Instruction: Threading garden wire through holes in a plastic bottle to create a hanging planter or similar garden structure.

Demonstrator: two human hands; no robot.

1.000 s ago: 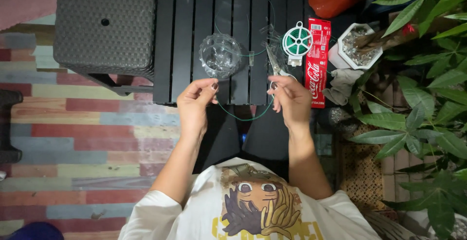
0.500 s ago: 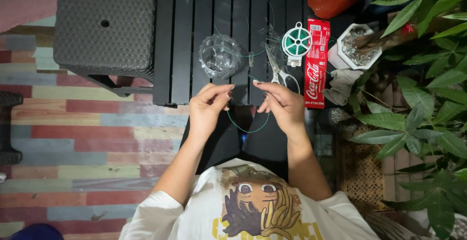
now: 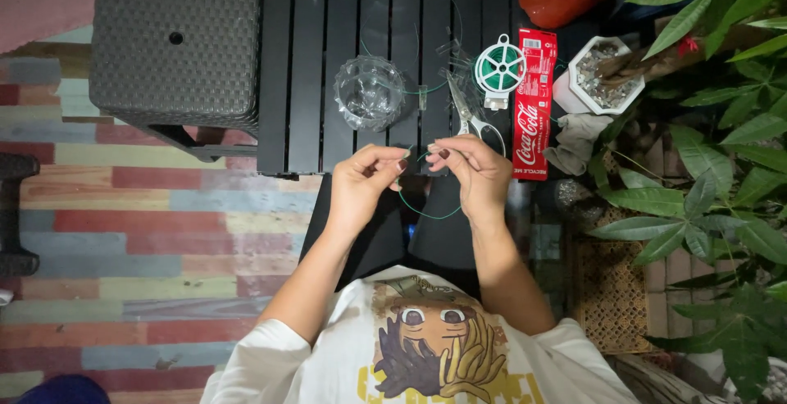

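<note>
Currently, left hand (image 3: 365, 184) and right hand (image 3: 474, 170) each pinch one end of the green wire (image 3: 426, 214) between thumb and fingertips; its loop hangs beneath, near the black slatted table (image 3: 328, 60) edge.

One head-worn camera looks steeply down from above, fairly near, over the black slatted table (image 3: 328, 60) and striped rug (image 3: 123, 232).

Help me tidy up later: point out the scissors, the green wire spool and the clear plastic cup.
scissors (image 3: 470, 117): head view, on the blades near the pivot.
green wire spool (image 3: 500, 69): head view, centre of the round reel.
clear plastic cup (image 3: 370, 93): head view, middle of its open top.
</note>
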